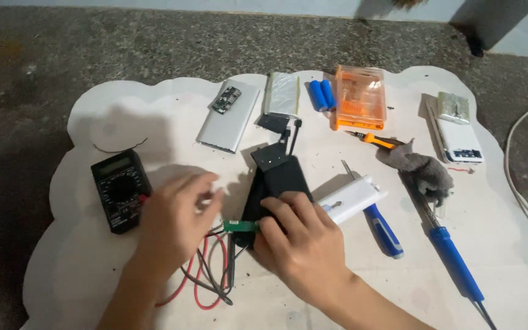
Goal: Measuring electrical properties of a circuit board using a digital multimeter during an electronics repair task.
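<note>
Both hands curl palm-down, right hand (304,244) pinching green board (239,226), left hand (175,223) loosely closed, blurred.

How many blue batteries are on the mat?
2. The two blue batteries lie side by side near the mat's far edge, just left of the orange plastic box. More could be hidden inside the cases or under the hands.

Matt black plastic case (279,177), brushed silver metal shell (227,119), seemingly rough grey cloth (420,168).
</note>
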